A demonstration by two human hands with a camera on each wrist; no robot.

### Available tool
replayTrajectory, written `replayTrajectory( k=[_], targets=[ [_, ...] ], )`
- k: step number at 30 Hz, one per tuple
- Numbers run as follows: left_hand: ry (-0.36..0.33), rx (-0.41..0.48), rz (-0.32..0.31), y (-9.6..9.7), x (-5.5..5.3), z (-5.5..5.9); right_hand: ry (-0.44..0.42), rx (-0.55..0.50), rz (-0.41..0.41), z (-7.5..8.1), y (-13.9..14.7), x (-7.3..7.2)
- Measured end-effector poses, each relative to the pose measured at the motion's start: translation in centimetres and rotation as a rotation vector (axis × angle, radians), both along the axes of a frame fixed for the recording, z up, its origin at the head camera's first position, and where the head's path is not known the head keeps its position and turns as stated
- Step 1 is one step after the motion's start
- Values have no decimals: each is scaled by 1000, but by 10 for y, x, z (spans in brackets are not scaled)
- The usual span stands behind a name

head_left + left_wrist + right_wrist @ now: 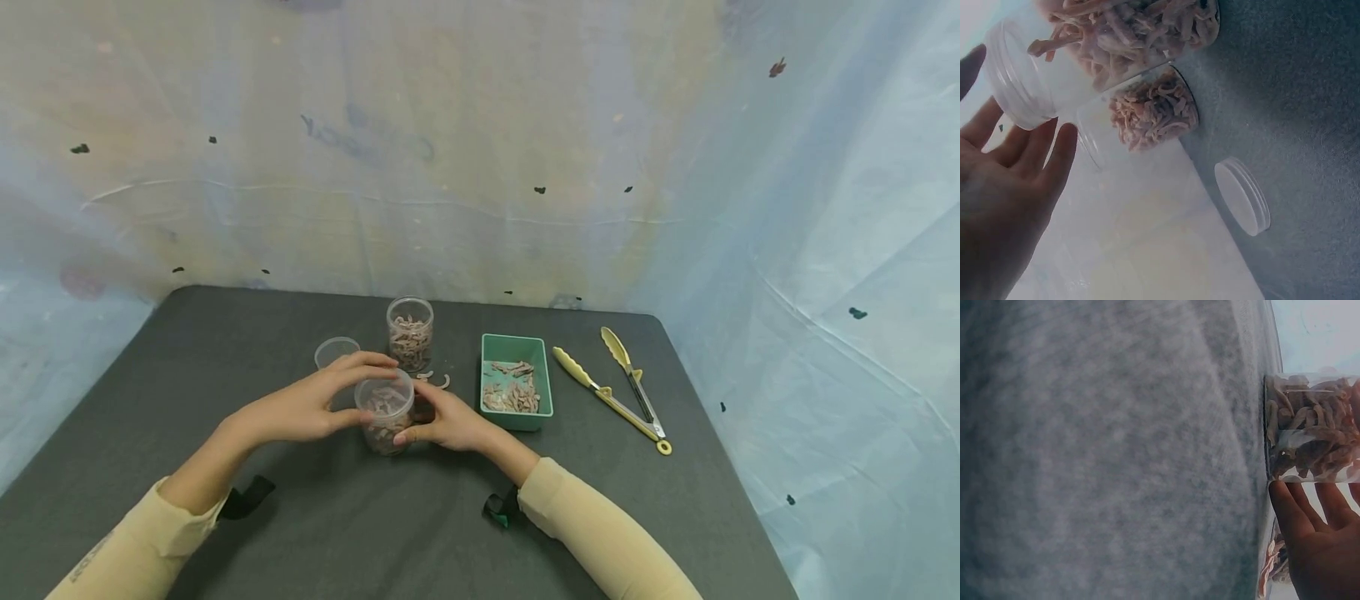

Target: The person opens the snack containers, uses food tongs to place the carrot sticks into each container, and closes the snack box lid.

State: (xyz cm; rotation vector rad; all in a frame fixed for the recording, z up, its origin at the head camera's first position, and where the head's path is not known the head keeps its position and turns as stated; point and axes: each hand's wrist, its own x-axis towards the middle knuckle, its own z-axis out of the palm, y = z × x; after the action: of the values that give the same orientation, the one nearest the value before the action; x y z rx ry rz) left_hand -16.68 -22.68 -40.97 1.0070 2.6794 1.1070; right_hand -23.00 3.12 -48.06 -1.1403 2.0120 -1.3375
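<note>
A clear plastic jar [386, 429] of curly pinkish-brown strips stands upright on the table between both hands. My left hand [318, 404] comes from above, thumb and fingers around the rim of its clear lid [384, 390]; the left wrist view shows the ridged edge of this lid [1016, 78] beside the fingers. Lower down, my right hand [453, 417] holds the jar's side, thumb in front and fingers behind. In the right wrist view its fingertips touch the jar wall [1313, 428] near the base.
Behind stands a second jar [410, 333] of strips, lidless, with a loose lid [337, 350] to its left. A few strips [442, 382] lie on the table. Rightward are a green tray [516, 342] of strips and yellow-handled tongs [630, 400], spread apart.
</note>
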Motion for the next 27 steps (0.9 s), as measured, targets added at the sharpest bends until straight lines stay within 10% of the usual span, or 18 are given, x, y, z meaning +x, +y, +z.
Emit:
replayTrajectory(
  k=[4,13,27],
  targets=[
    [-6,14,-7,1,1,1,-3,7,-4,0,0,0],
    [113,-122,222,13,2,-1,-5,-19,4,-2,-2,-1],
    [-26,5,-12,2,2,4,-7,2,-7,0,-1,0]
  ],
)
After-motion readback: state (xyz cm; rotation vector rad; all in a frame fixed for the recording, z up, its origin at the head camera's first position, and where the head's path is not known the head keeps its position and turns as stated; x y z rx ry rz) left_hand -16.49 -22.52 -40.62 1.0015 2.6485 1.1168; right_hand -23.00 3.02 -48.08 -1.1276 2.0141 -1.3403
